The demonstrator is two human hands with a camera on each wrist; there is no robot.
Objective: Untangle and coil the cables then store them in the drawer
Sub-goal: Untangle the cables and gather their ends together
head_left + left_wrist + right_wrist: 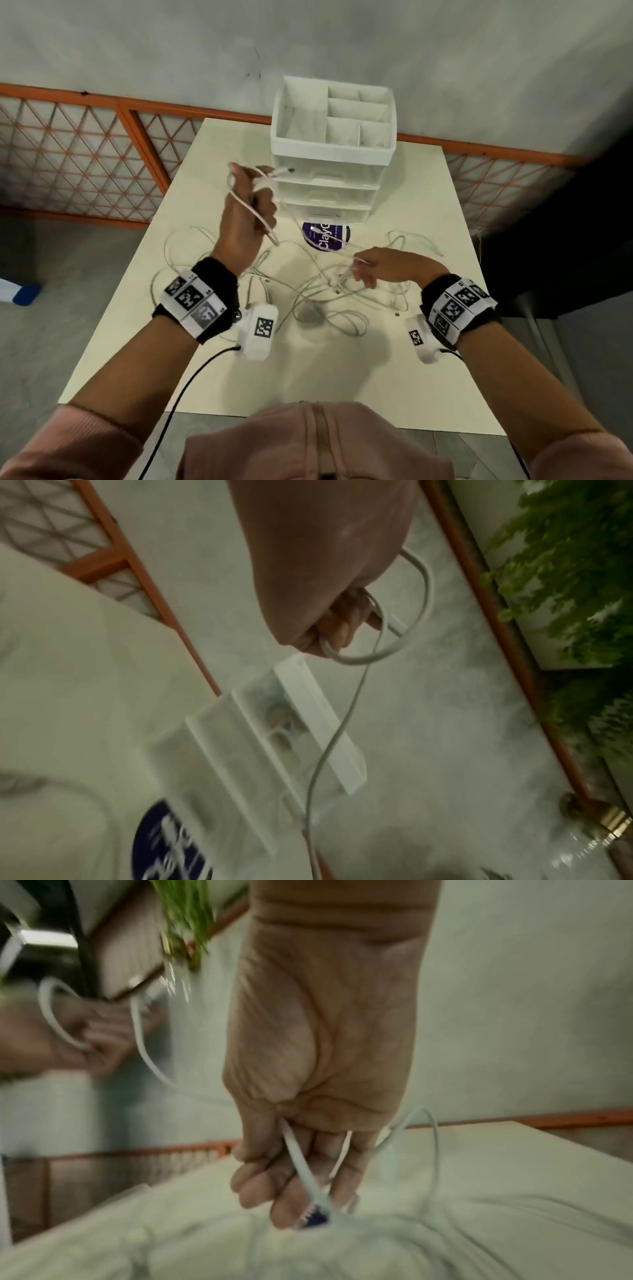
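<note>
The right hand [318, 1069] hung palm-on at centre, its curled fingers [270, 1185] pinching a white cable [301, 1161] that ran down toward 6 o'clock onto the blurred cream table [514, 1164]. At 9 o'clock the left hand [85, 1037] gripped a loop of white cable. Orange railing [548, 1119] crossed at 3 o'clock.

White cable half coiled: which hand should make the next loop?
Probably the right hand: it pinches the free run of the white cable, while the left hand, raised before the drawer unit, grips the loops.
</note>
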